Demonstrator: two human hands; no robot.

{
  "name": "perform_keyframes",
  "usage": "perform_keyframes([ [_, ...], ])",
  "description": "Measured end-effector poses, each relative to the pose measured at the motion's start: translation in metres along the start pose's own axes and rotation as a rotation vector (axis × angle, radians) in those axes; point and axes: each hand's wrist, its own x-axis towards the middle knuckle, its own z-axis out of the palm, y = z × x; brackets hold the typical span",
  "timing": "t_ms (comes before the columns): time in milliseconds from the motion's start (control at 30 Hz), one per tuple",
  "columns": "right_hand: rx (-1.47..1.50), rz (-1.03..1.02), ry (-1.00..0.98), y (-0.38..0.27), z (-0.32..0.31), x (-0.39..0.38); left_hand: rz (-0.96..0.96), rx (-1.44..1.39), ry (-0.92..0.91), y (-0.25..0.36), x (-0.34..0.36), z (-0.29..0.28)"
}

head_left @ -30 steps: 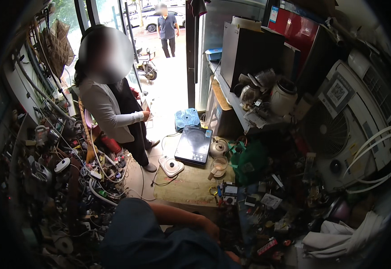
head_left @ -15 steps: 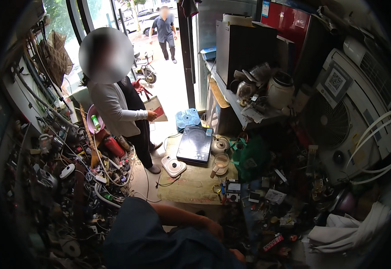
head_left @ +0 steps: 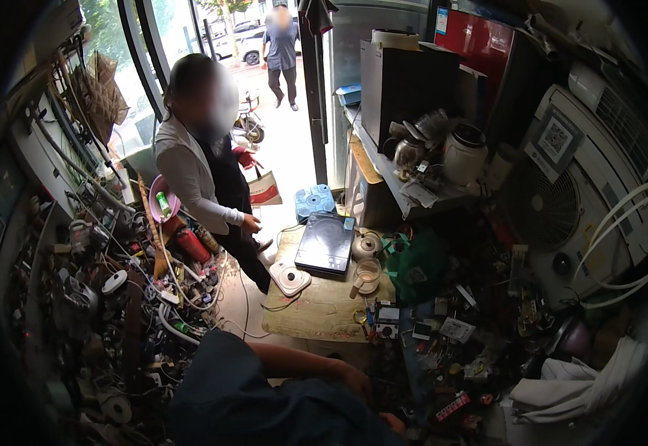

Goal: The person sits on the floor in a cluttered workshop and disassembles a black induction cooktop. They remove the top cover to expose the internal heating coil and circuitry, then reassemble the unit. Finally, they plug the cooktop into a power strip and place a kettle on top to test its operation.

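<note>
My left hand (head_left: 356, 377) rests low in front of my body, at the dark area beside the near edge of a low wooden table (head_left: 316, 316). Its fingers are lost in shadow. Only a small part of my right hand (head_left: 394, 424) shows, at the lower edge beside my dark shirt. Whether either hand holds anything cannot be seen. On the table are a black flat induction cooker (head_left: 325, 241), a white square hotplate (head_left: 290, 279) with a cord, a kettle (head_left: 366, 244), a clear jug (head_left: 366, 276) and a small meter-like device (head_left: 387, 320).
A person in a white jacket (head_left: 190, 171) stands left of the table; another person (head_left: 281, 56) is outside the doorway. Beyond the table sits a blue stool (head_left: 315, 199). Parts and cables (head_left: 168, 297) cover the left side. Right are a green bag (head_left: 418, 267) and an air-conditioner unit (head_left: 554, 193).
The person in white has turned and moved slightly right, with hands now apart. The person outside has shifted right. My arms look much the same.
</note>
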Motion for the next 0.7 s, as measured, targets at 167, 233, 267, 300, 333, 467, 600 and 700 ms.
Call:
perform_keyframes([
  [167, -0.02, -0.081, 0.015, -0.018, 0.002, -0.001, -0.015, -0.032, -0.03, 0.011, -0.007, -0.001],
  [233, -0.025, -0.138, 0.016, -0.025, 0.004, -0.003, -0.031, -0.057, -0.037, 0.011, -0.01, 0.001],
  [267, -0.028, -0.18, 0.027, -0.029, 0.005, -0.005, -0.022, -0.028, -0.051, 0.007, -0.006, 0.0],
  [300, -0.034, -0.202, 0.04, -0.03, 0.006, -0.007, -0.012, 0.0, -0.065, 0.003, -0.001, -0.002],
  [333, -0.041, -0.249, 0.044, -0.033, 0.007, -0.01, -0.005, 0.025, -0.074, 0.001, 0.002, -0.002],
  [467, -0.136, -0.126, 0.079, 0.006, 0.005, 0.001, -0.035, 0.017, -0.074, 0.008, -0.003, 0.0],
  [600, -0.207, 0.103, 0.02, -0.05, 0.013, -0.008, 0.0, -0.055, -0.101, -0.024, -0.003, 0.007],
  [700, -0.076, 0.152, 0.097, -0.053, 0.016, -0.018, -0.076, 0.068, -0.032, 0.013, -0.012, -0.005],
])
